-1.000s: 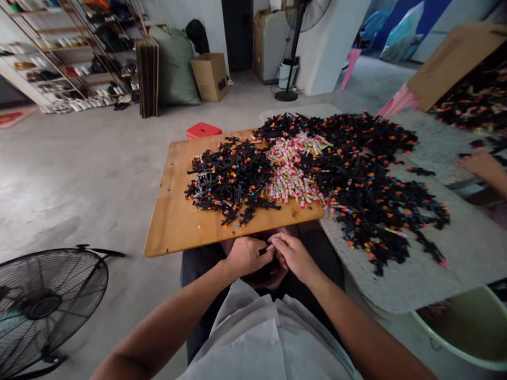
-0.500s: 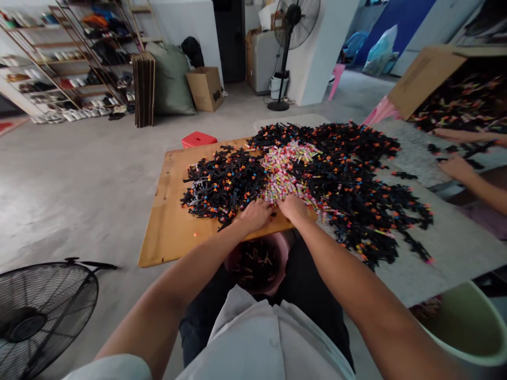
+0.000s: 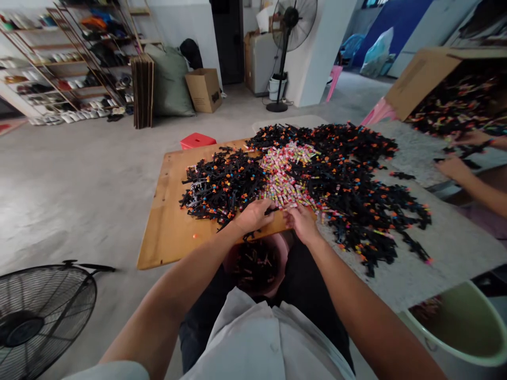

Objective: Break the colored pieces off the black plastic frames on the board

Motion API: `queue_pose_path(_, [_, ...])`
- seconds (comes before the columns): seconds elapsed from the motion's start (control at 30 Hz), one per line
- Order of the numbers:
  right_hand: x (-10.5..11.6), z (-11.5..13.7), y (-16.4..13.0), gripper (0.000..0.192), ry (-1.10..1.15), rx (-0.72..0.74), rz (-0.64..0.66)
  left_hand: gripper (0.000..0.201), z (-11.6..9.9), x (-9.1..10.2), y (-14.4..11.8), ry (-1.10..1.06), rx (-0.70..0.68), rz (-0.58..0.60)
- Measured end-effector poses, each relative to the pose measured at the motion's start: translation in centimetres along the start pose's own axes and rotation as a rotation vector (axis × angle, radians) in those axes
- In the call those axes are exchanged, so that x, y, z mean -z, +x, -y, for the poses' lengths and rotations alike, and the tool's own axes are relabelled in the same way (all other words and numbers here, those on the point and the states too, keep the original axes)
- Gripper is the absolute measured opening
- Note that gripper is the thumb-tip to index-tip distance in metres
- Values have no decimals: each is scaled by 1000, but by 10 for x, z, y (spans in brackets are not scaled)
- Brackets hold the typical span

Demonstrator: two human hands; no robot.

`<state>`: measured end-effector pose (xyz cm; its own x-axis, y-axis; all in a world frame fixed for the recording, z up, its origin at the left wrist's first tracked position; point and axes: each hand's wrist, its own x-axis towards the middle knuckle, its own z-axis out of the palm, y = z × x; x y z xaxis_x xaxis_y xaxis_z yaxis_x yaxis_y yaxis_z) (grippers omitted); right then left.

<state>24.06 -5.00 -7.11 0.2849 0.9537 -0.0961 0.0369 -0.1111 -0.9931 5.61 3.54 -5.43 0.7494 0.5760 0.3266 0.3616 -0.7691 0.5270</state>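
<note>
My left hand [image 3: 255, 215] is at the near edge of the wooden board, its fingers closed on a small black toy gun. Close beside it, my right hand [image 3: 301, 222] has its thumb and fingers pinched together; whatever is in them is too small to make out. Just beyond both hands lies a heap of small pink, white and yellow tubes [image 3: 283, 179]. Black toy guns with orange and blue bits are piled to the left [image 3: 227, 182] and right [image 3: 348, 195]. Below the board, between my knees, a pink bucket [image 3: 283, 258] holds more black pieces.
The wooden board [image 3: 158, 227] adjoins a grey tabletop [image 3: 447, 248]. At right, a co-worker's hands [image 3: 455, 168] handle black pieces near a tipped carton [image 3: 423, 79]. A pale green bin [image 3: 471, 322] stands at lower right, a fan [image 3: 43, 316] at lower left, a red stool [image 3: 197, 140] behind the board.
My hands have lifted slightly from the heap toward me, and the right has turned so its fingers point to the left. A black piece now shows below my left hand, over the bucket.
</note>
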Motion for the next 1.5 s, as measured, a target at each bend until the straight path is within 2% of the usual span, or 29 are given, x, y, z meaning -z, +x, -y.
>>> queue_pose_path(0.1, [5, 6, -9, 32, -9, 41, 30, 21, -13, 6, 1, -179, 55, -75])
queue_pose_path(0.2, [12, 18, -18, 40, -42, 78, 151, 21, -21, 15, 2, -287, 69, -76])
queue_pose_path(0.3, [17, 31, -27, 52, -52, 127, 218, 22, -26, 24, -1, -325, 102, -6])
queue_pose_path(0.43, [20, 44, -35, 43, -64, 147, 270, 35, -33, 37, -9, -344, 85, 144])
queue_pose_path(0.57, [20, 44, -38, 41, -64, 163, 257, 32, -37, 47, -12, -175, -59, 177])
queue_pose_path(0.73, [19, 41, -42, 41, -70, 203, 249, 36, -39, 53, -13, -78, -82, 216])
queue_pose_path(0.93, [21, 51, -48, 37, -232, 248, 222, 39, -44, 62, -13, -176, -104, 276])
queue_pose_path(1.17, [18, 66, -59, 31, -477, 425, 200, 37, -50, 65, -19, -277, -44, 263])
queue_pose_path(1.33, [13, 67, -68, 33, -496, 296, 234, 23, -52, 57, -30, -218, -32, 228])
queue_pose_path(1.5, [14, 60, -73, 36, -430, 124, 412, 26, -50, 50, -45, -141, -69, 307])
